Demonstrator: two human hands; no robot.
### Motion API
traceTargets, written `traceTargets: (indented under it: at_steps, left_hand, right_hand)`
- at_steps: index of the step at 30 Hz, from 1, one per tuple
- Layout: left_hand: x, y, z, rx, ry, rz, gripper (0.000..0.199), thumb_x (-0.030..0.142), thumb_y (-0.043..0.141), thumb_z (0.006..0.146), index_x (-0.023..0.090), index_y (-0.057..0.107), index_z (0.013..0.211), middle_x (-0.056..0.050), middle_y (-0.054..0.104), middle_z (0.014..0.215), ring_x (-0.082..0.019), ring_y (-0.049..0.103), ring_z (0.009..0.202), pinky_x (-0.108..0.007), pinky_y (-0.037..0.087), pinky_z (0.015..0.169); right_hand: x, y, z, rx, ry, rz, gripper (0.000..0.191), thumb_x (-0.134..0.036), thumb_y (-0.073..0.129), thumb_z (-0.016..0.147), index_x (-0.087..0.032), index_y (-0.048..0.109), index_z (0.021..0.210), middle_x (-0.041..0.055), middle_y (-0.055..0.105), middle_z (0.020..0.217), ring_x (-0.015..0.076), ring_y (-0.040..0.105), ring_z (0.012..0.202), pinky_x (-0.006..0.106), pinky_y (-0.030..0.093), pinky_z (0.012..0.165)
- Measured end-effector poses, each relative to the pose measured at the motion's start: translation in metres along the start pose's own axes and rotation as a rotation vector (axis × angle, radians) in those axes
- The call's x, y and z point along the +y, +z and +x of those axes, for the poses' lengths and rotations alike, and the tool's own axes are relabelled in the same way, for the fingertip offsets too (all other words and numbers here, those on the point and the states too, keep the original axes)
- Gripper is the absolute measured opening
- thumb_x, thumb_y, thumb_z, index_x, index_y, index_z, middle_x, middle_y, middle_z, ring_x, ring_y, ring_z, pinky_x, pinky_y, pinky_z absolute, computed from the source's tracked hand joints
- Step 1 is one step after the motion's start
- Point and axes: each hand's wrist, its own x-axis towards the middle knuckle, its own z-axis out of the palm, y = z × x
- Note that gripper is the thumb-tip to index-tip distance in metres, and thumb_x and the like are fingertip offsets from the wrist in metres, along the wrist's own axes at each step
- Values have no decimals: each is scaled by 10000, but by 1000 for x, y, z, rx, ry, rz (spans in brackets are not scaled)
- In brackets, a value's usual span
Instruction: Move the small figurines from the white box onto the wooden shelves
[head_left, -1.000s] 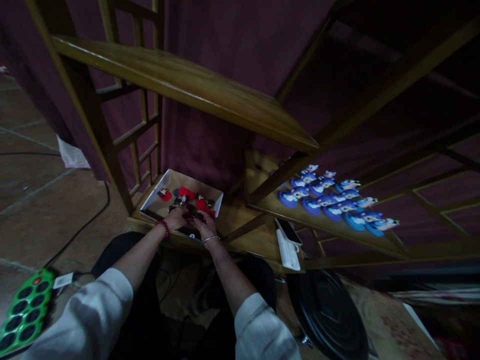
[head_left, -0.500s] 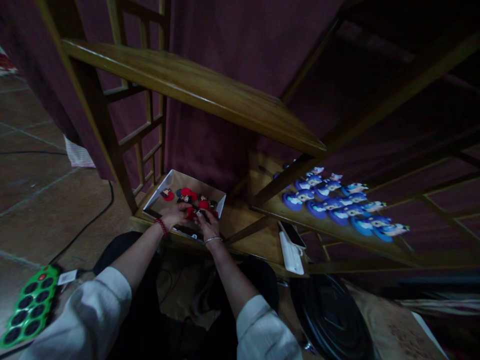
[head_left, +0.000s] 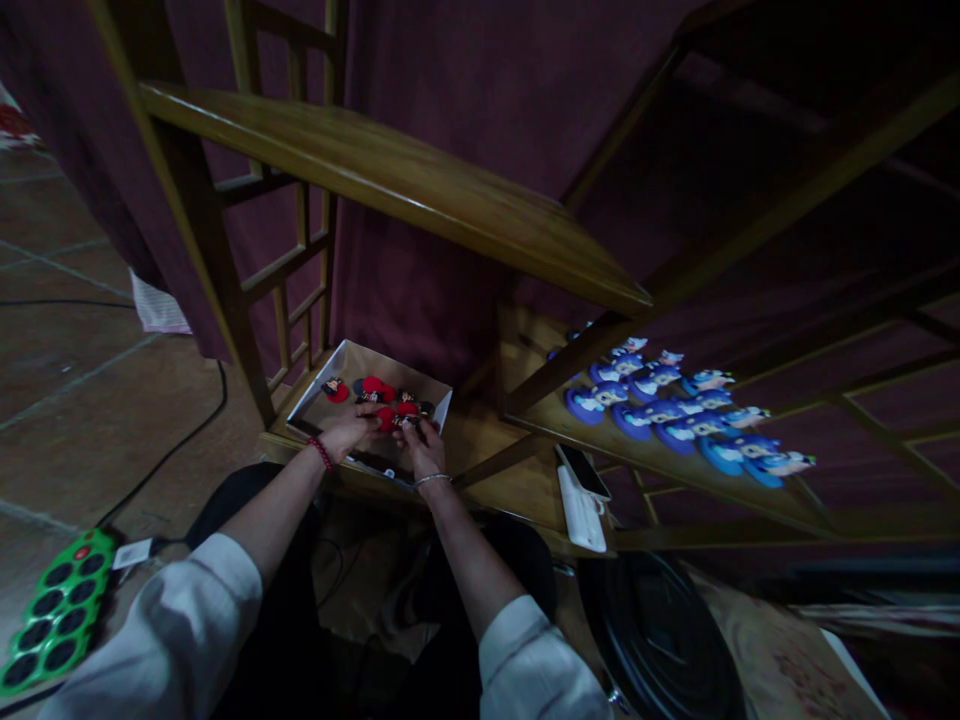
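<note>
A white open box [head_left: 311,400] stands on the low wooden shelf, with several small figurines on round red bases inside, one of them a red-based figurine [head_left: 335,390] at its left end. My left hand [head_left: 354,430], with a red bead bracelet at the wrist, is closed on the red base of a figurine [head_left: 385,417] over the box. From the other side my right hand [head_left: 426,450] pinches the dark part of what looks like the same figurine. Its fingers partly cover that end, so fine detail is hard to make out.
Rows of blue-and-purple figurines [head_left: 679,415] stand on the raised shelf to the right. A phone [head_left: 583,470] rests by a white object [head_left: 582,515] below them. A wooden shelf board [head_left: 390,185] overhangs the box. A green power strip [head_left: 56,615] lies on the floor.
My right hand has shifted slightly right, and more of the red base now shows between my hands. My left hand stays almost in place.
</note>
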Motion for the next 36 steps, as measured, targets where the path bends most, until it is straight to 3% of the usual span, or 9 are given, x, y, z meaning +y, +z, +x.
traceTargets:
  at_steps: [16,36]
  left_hand:
    - [8,1,-9,-153,56,-117,374,6,598,661,113,616,1019,-88,652,943,-153,616,809,-294,504,764]
    - [20,4,-22,-266,28,-203,351,5,606,678,150,623,997,-87,596,1067,-174,579,925,-353,464,841]
  right_hand:
    - [-20,-10,5,-37,-19,-111,360,-359,672,585,-212,621,909,2,656,852,112,611,641,185,416,488]
    - [-45,-15,3,-241,-133,-271,317,-327,653,615,-241,629,919,-18,642,842,129,561,713,208,447,576]
